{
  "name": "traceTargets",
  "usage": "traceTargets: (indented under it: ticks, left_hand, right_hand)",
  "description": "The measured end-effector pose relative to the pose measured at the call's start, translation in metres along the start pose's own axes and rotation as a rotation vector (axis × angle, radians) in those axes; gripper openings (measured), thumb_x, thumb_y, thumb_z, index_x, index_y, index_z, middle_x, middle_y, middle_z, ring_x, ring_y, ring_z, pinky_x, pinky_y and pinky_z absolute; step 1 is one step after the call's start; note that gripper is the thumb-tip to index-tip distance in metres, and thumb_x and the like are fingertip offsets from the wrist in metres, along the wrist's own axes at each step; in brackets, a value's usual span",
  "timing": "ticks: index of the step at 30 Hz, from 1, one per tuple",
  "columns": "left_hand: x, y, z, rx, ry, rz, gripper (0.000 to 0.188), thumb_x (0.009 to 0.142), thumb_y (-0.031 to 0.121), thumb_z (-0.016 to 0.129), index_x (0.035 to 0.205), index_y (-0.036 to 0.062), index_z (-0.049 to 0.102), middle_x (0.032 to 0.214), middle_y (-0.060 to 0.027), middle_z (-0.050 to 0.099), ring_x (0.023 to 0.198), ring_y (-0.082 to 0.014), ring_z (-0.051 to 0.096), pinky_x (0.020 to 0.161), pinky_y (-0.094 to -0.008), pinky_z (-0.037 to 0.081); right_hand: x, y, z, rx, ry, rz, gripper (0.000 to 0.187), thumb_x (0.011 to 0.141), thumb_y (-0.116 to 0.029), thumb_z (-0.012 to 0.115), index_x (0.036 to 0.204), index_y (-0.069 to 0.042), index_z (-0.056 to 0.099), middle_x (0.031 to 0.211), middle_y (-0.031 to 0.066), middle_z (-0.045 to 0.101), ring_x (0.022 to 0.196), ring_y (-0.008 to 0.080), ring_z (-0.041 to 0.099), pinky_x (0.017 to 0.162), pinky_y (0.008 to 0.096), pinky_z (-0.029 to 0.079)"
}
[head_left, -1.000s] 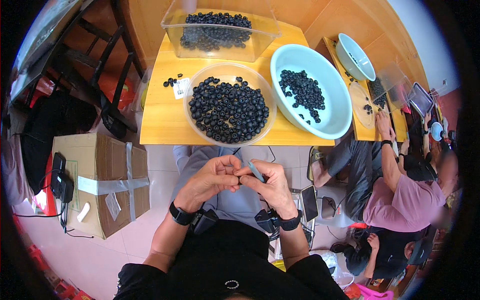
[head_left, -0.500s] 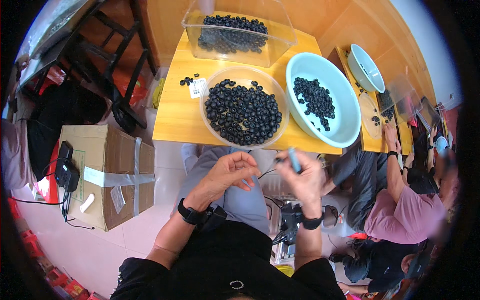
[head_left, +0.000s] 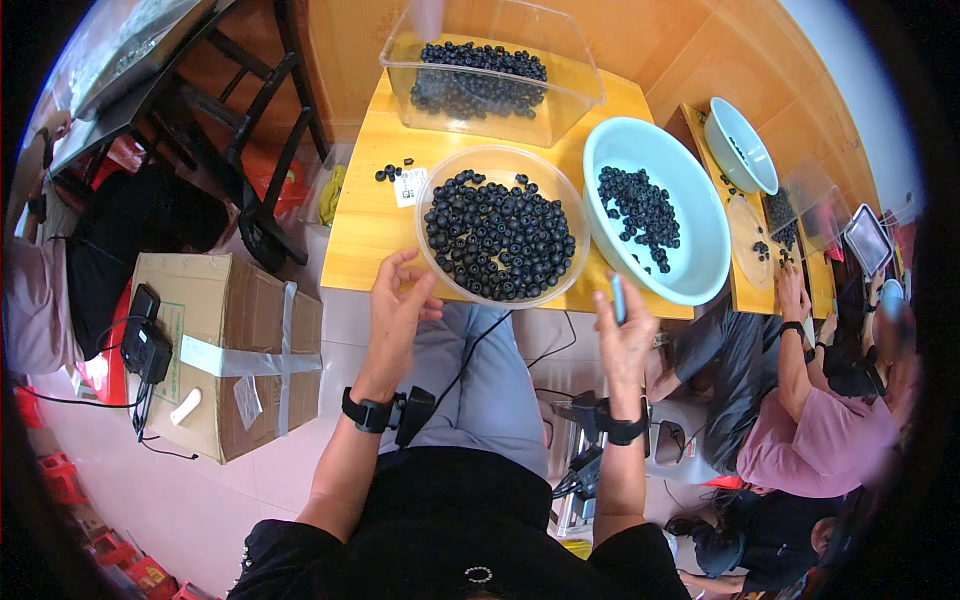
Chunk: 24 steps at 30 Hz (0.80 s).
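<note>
My left hand is at the near-left edge of a shallow round clear tray, its fingers apart with nothing visible in them. The tray is full of small round black parts, several with a hole. My right hand grips a slim light-blue stick-like tool, held upright below the light-blue basin; most of the tool is hidden in the hand. Inside that basin lies a pile of smaller black pieces.
Behind the tray stands a clear rectangular bin of black parts on the yellow table. A white label and loose pieces lie to its left. A taped carton sits on the floor. At right, another person works at a further table.
My left hand has moved left and up to the tray's edge, away from the right hand. The right hand has shifted right, with the light-blue tool still in it. The view has shifted slightly.
</note>
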<state>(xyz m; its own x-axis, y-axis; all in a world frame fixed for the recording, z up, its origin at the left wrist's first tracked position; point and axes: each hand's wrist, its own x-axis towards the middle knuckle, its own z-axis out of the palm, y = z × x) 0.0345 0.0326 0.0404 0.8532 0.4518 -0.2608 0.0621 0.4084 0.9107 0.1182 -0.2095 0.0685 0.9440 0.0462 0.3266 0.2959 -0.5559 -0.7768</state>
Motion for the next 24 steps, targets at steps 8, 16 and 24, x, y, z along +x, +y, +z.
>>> traceTargets:
  ticks: [8, 16, 24]
  left_hand:
    - [0.053, -0.010, 0.002, 0.304, -0.007, 0.171, 0.059, 0.082, 0.007, 0.061, 0.135, 0.0058, 0.035, 0.106, -0.0095, 0.043, 0.069, -0.0121, 0.057, 0.051, -0.0211, 0.050]
    - [0.039, 0.007, 0.002, 0.238, -0.019, 0.080, 0.064, 0.078, 0.000, 0.053, 0.138, 0.0098, 0.034, 0.108, -0.0085, 0.054, 0.075, -0.0115, 0.060, 0.053, -0.0223, 0.053]
    - [0.014, 0.016, 0.005, 0.295, 0.021, 0.351, 0.068, 0.073, -0.007, 0.053, 0.137, 0.0075, 0.036, 0.102, -0.0060, 0.044, 0.063, -0.0081, 0.055, 0.045, -0.0188, 0.046]
  right_hand:
    - [0.001, -0.004, 0.044, 0.432, -0.258, 0.369, 0.053, 0.086, -0.022, 0.059, 0.130, 0.002, 0.042, 0.057, 0.0015, 0.055, 0.047, 0.0035, 0.046, 0.038, 0.0162, 0.026]
    - [-0.009, -0.003, 0.063, 0.623, -0.263, 0.440, 0.043, 0.086, -0.011, 0.056, 0.125, 0.001, 0.043, 0.079, 0.0002, 0.052, 0.054, 0.0069, 0.045, 0.052, 0.0217, 0.033]
    - [-0.019, -0.006, 0.059, 0.698, -0.310, 0.487, 0.035, 0.087, -0.008, 0.052, 0.121, -0.002, 0.047, 0.084, 0.0020, 0.061, 0.052, 0.0017, 0.043, 0.044, 0.0165, 0.034]
